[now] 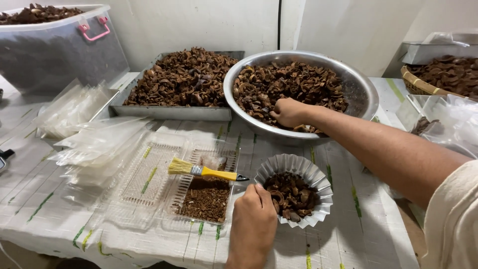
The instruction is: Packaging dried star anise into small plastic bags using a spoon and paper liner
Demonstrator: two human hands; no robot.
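My right hand (289,112) reaches into a large steel bowl (361,89) heaped with brown dried shell pieces (294,82), its fingers curled down around some of them. My left hand (254,219) grips the near left rim of a small fluted foil bowl (294,164), which is partly filled with the same brown pieces (291,197). Left of that bowl, a yellow-handled brush (199,170) lies across a clear plastic tray (204,189) holding brown crumbs.
A metal tray (169,112) piled with brown pieces stands behind, beside stacks of clear plastic bags (94,144). At the far left stands a clear lidded bin (59,55). A basket (418,84) of pieces and more bags (458,119) sit at the right. A striped white cloth (348,239) covers the table.
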